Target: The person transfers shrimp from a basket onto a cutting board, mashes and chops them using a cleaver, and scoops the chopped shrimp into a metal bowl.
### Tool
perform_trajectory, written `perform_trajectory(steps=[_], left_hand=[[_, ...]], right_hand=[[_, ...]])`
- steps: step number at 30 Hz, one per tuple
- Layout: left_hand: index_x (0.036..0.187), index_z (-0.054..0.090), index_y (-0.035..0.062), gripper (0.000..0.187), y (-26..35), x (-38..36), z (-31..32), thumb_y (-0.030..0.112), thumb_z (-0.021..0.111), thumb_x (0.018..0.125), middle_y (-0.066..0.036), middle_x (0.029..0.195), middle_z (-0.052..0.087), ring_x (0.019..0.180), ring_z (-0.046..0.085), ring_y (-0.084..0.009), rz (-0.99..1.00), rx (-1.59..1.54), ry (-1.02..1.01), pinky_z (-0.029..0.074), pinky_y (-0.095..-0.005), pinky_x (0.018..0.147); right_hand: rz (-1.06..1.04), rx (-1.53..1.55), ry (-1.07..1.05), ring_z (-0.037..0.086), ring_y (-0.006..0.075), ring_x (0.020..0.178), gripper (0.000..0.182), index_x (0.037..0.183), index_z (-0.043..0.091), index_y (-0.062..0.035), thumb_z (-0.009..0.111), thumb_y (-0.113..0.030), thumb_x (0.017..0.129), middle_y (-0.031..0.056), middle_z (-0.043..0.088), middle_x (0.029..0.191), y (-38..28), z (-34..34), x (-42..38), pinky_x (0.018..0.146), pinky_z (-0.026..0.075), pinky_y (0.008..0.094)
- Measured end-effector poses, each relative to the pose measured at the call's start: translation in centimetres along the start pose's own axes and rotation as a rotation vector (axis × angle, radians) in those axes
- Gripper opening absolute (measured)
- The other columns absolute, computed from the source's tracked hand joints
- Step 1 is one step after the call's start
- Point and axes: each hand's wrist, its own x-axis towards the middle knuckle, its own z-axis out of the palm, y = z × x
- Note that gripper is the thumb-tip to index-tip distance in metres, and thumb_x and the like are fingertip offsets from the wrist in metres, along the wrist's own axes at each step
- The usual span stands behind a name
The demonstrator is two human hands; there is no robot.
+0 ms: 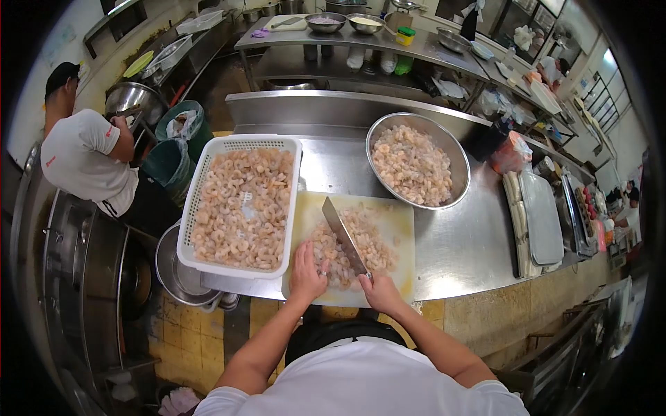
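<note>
My right hand [381, 291] is closed round the handle of a large kitchen knife [344, 234]. Its blade points away and to the left, across chopped shrimp [371, 243] on a pale cutting board [401, 286]. At the left edge of that pile lies my left hand [306, 274], fingers stretched out and touching shrimp. To the left, a white perforated basket [297, 187] holds many peeled shrimp [243, 208], partly over the board's side. Behind the board on the right stands a steel bowl [466, 177] heaped with shrimp pieces [413, 163].
The steel table [465, 249] has a raised back edge. A metal pot [182, 277] sits below the basket. At right are a lidded tray [541, 218] and bags [511, 152]. A co-worker [90, 156] stands at left by green bins [170, 163]. A back counter [430, 59] carries bowls.
</note>
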Motion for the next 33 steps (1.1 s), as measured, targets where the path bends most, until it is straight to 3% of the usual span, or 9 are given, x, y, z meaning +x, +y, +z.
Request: perform_trajectory(steps=[2, 5, 15, 20, 24, 29, 31, 33], left_hand=[[0.153, 0.04, -0.0078, 0.069, 0.1, 0.1, 0.2, 0.028, 0.066, 0.1, -0.03, 0.16, 0.041, 0.149, 0.038, -0.0491, 0.001, 0.0, 0.001, 0.031, -0.0535, 0.126], [0.153, 0.04, -0.0074, 0.069, 0.2, -0.1, -0.1, 0.028, 0.066, 0.1, -0.029, 0.16, 0.042, 0.149, 0.038, -0.0484, -0.011, -0.001, 0.003, 0.031, -0.0533, 0.126], [0.152, 0.042, -0.007, 0.068, 0.5, 0.1, -0.1, 0.027, 0.068, 0.099, -0.029, 0.158, 0.044, 0.148, 0.04, -0.0474, -0.022, -0.016, 0.0, 0.032, -0.0525, 0.125], [0.152, 0.043, -0.0076, 0.069, 0.6, 0.1, -0.1, 0.027, 0.069, 0.098, -0.03, 0.156, 0.045, 0.146, 0.041, -0.0477, -0.024, -0.024, -0.001, 0.033, -0.052, 0.125], [0.152, 0.043, -0.007, 0.069, 0.4, 0.3, 0.1, 0.023, 0.071, 0.096, -0.029, 0.156, 0.046, 0.146, 0.043, -0.0472, -0.013, 0.001, 0.022, 0.034, -0.051, 0.124], [0.153, 0.043, -0.0061, 0.07, 0.6, 0.1, -0.1, 0.021, 0.072, 0.095, -0.028, 0.156, 0.047, 0.145, 0.044, -0.0466, -0.011, -0.007, 0.025, 0.035, -0.0506, 0.124], [0.153, 0.043, -0.0057, 0.07, 0.1, 0.0, 0.3, 0.021, 0.072, 0.095, -0.028, 0.156, 0.047, 0.145, 0.044, -0.0466, 0.009, -0.013, 0.042, 0.035, -0.0508, 0.123], [0.153, 0.043, -0.0056, 0.069, 0.4, 0.1, 0.1, 0.021, 0.072, 0.096, -0.028, 0.156, 0.047, 0.145, 0.044, -0.0466, -0.001, -0.025, 0.038, 0.035, -0.0508, 0.123]], right_hand=[[-0.013, 0.001, 0.009, 0.067, 0.0485, 0.071, 0.043, 0.09, 0.067, 0.0077, 0.062, -0.032, 0.106, 0.0315, 0.065, 0.075, 0.1, -0.3, 0.0, 0.065, 0.05, 0.0537], [0.068, -0.038, -0.072, 0.07, 0.0525, 0.085, 0.044, 0.099, 0.07, 0.0085, 0.064, -0.035, 0.105, 0.034, 0.071, 0.088, -0.5, -0.7, -0.1, 0.077, 0.055, 0.0563], [0.039, 0.104, -0.008, 0.069, 0.0495, 0.082, 0.039, 0.098, 0.067, 0.0069, 0.065, -0.032, 0.105, 0.0316, 0.07, 0.086, -5.3, -4.9, -2.7, 0.074, 0.053, 0.0534], [0.01, -0.047, -0.02, 0.067, 0.0502, 0.078, 0.04, 0.094, 0.066, 0.0053, 0.064, -0.033, 0.105, 0.0306, 0.067, 0.083, -0.7, -2.5, -1.3, 0.071, 0.051, 0.0539], [0.016, 0.042, -0.027, 0.066, 0.0352, 0.065, 0.041, 0.094, 0.063, 0.0047, 0.063, -0.034, 0.108, 0.0223, 0.065, 0.071, -0.3, -3.5, -1.7, 0.062, 0.05, 0.0452], [0.067, 0.171, 0.077, 0.06, 0.0167, 0.062, 0.04, 0.097, 0.065, 0.0028, 0.064, -0.035, 0.108, 0.0095, 0.064, 0.068, -4.6, -11.4, -1.2, 0.058, 0.049, 0.0387], [0.0, 0.191, 0.231, 0.06, 0.0325, 0.064, 0.041, 0.092, 0.061, 0.0045, 0.063, -0.034, 0.107, 0.0252, 0.063, 0.073, -5.9, -14.7, 0.2, 0.062, 0.046, 0.0476], [-0.021, 0.158, 0.313, 0.06, 0.0324, 0.062, 0.042, 0.09, 0.061, 0.0039, 0.063, -0.034, 0.108, 0.0219, 0.062, 0.069, -4.4, -17.5, 3.2, 0.061, 0.046, 0.0472]])
